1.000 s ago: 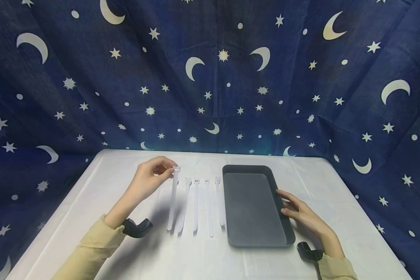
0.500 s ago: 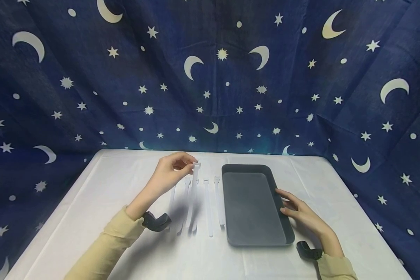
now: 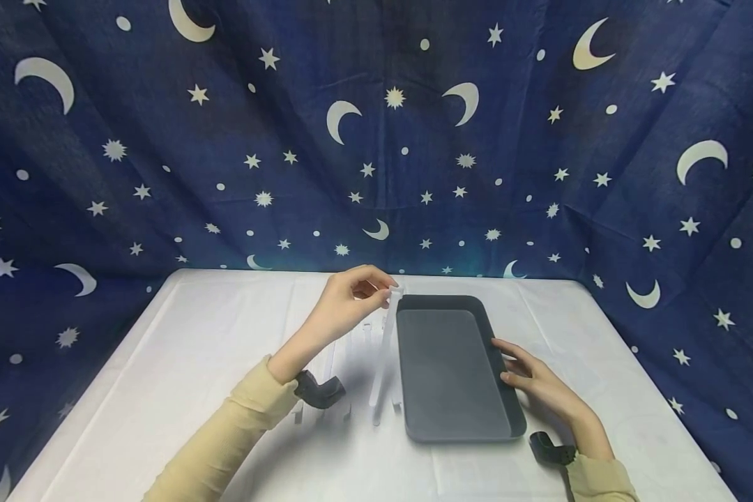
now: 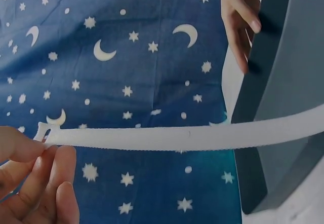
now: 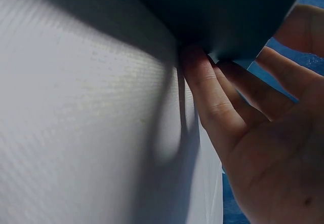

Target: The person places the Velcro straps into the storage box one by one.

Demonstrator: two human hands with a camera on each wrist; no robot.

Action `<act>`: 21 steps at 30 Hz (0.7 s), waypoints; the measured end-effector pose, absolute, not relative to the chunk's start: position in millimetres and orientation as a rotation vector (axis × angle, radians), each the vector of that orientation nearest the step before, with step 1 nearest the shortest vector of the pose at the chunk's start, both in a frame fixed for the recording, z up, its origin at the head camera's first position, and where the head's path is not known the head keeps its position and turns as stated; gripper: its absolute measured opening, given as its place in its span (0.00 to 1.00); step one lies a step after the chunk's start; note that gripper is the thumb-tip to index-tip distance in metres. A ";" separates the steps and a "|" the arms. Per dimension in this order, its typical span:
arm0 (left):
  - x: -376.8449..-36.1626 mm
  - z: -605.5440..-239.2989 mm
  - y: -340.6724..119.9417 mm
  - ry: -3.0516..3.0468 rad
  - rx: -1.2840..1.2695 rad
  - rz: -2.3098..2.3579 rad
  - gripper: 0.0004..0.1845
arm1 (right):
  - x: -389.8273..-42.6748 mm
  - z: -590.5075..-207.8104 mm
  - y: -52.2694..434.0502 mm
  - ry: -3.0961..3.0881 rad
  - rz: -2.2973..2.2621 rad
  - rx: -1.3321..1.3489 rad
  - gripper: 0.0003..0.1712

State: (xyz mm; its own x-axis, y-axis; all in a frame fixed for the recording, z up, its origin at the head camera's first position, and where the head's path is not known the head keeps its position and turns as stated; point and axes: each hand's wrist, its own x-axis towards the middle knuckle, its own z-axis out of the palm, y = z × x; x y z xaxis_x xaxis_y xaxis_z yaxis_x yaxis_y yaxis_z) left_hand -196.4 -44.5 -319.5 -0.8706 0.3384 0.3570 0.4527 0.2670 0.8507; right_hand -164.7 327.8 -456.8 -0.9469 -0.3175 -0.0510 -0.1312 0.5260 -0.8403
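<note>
Background: dark-blue cloth (image 3: 376,77) printed with pale moons and stars. On the white-covered table (image 3: 602,328), a dark-grey, shallow rectangular tray (image 3: 454,376), its smooth floor in view. Left hand (image 3: 348,300) pinches a flat white strap (image 3: 385,348) by its slotted end, near the tray's left rim; long axis runs toward the person, tail slightly leftward. Right hand (image 3: 546,390): fingers nearly straight, touching the tray's right wall.

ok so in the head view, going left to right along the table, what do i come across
Left sleeve → left hand → the white strap it pinches → gray tray → right hand at the tray's right side. Straps partly behind the left arm are left out.
</note>
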 end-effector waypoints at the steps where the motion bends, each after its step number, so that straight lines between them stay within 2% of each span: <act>1: -196.7 -319.3 -40.5 -2.413 -0.769 -1.689 0.07 | -164.7 -456.8 327.9 2.564 -1.390 -0.382 0.36; 21: -207.5 -321.1 26.6 -2.433 -0.920 -1.698 0.06 | -166.1 -458.7 329.2 2.570 -1.390 -0.400 0.36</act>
State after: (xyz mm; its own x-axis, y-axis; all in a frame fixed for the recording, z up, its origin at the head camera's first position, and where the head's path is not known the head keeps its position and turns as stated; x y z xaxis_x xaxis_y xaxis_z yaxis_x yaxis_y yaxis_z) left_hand -207.5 26.6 -321.1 -0.8240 0.4448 0.3509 0.4828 0.2271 0.8458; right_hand -166.1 329.2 -458.7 -0.9450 -0.3246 -0.0406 -0.1437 0.5234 -0.8399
